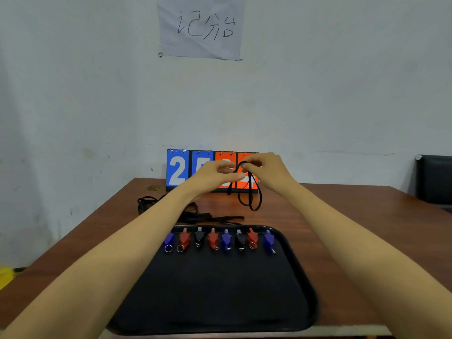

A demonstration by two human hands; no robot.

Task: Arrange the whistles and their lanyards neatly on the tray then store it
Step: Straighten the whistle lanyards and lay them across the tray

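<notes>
Whistles [220, 239] sit lined along the far edge of the tray [220, 302]. Your left hand [215, 176] and right hand [266, 170] pinch one lanyard [252, 196] aloft (coiling it, I judge); other lanyards [190, 212] lie heaped behind, and storing is not yet done.

Our left hand [215, 174] and right hand [267, 168] hide the orange digits on the scoreboard [178, 170]; the chair [435, 182] is cut off at the right edge.

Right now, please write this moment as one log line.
left hand, right hand: hold black lanyard; whistles: row on tray; spare lanyards: on table
</notes>
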